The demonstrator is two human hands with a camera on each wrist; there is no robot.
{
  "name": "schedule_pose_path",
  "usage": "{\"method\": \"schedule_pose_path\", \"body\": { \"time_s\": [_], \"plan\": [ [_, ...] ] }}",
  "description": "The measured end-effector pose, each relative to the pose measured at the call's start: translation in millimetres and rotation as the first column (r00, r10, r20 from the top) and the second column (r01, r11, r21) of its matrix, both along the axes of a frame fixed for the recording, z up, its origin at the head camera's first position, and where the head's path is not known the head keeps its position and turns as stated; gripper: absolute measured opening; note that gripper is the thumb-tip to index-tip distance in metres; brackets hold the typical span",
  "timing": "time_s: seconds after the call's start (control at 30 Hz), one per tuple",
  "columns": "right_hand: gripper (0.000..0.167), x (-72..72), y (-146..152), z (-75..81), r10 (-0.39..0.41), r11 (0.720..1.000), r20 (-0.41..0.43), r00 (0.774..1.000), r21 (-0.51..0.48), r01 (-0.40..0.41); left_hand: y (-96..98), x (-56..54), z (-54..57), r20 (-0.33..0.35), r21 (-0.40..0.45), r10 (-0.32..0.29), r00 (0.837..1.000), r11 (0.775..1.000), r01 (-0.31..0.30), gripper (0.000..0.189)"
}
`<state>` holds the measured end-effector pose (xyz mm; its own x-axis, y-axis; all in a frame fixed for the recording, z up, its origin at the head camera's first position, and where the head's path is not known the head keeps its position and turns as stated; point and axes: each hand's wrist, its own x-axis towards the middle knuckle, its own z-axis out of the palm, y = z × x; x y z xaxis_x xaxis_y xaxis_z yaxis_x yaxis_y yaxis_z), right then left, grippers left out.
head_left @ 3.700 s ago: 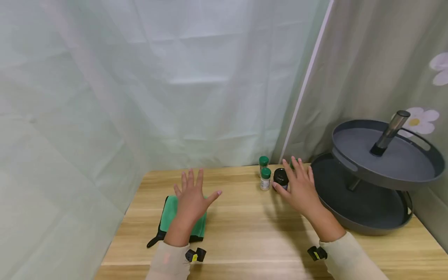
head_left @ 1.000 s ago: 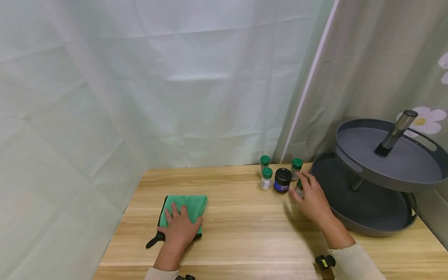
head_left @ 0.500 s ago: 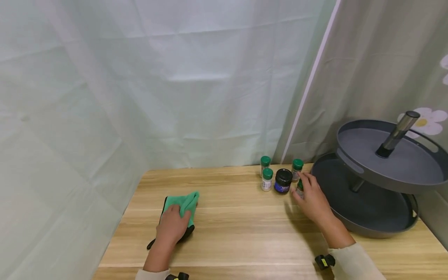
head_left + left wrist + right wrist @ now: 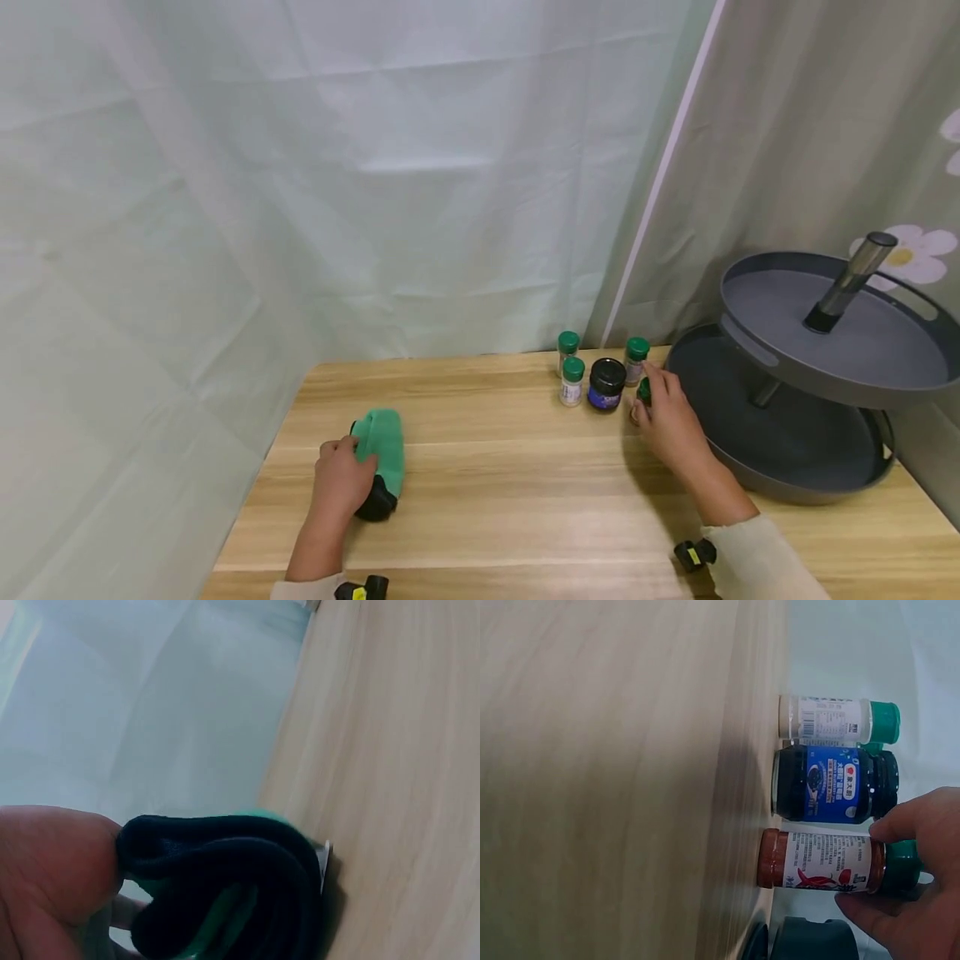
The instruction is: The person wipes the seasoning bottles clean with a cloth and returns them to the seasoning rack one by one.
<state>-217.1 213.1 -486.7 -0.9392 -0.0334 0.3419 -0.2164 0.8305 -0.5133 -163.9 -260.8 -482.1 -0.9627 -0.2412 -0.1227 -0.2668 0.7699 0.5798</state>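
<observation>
The left hand (image 4: 341,479) clasped in its grip a soft green cloth (image 4: 384,446) with black edging, curled into thick folds, at the left of the wood-grained table (image 4: 510,500). The right hand (image 4: 671,425) pinched a cylindrical, red-filled, green-capped bottle (image 4: 829,861), upright beside a glossy black, blue-labelled round jar (image 4: 832,784).

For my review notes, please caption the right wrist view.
The person's right grip pinches a chili bottle beside a dark jar.
</observation>
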Motion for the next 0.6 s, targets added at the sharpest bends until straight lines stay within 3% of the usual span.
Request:
{"method": "schedule_pose_path", "body": {
  "time_s": [0.13, 0.3, 0.43, 0.6],
  "plan": [
    [0.065, -0.8, 1, 0.8, -0.013, 1.0, 0.001, 1.0, -0.007, 0.013, -8.2, -0.6, -2.4, 0.03, -0.025, 0.006, 1.0, 1.0, -0.005, 0.058],
    [0.066, -1.0, 3, 0.4, -0.021, 0.999, 0.063, 0.998, -0.029, 0.023, -15.0, -0.5, -3.1, 0.075, -0.045, 0.019, 0.997, 0.999, -0.016, 0.065],
    [0.066, -1.2, 4, -1.4, -0.014, 0.999, 0.096, 0.995, -0.037, 0.018, -20.6, 0.0, -3.6, 0.093, -0.02, 0.013, 0.996, 1.0, -0.011, 0.068],
    [0.065, -0.7, 5, -1.6, -0.012, 0.999, 0.1, 0.995, -0.047, 0.016, -30.5, -5.3, -8.6, 0.1, 0.032, -0.002, 0.995, 0.999, -0.001, 0.056]
  ]
}}
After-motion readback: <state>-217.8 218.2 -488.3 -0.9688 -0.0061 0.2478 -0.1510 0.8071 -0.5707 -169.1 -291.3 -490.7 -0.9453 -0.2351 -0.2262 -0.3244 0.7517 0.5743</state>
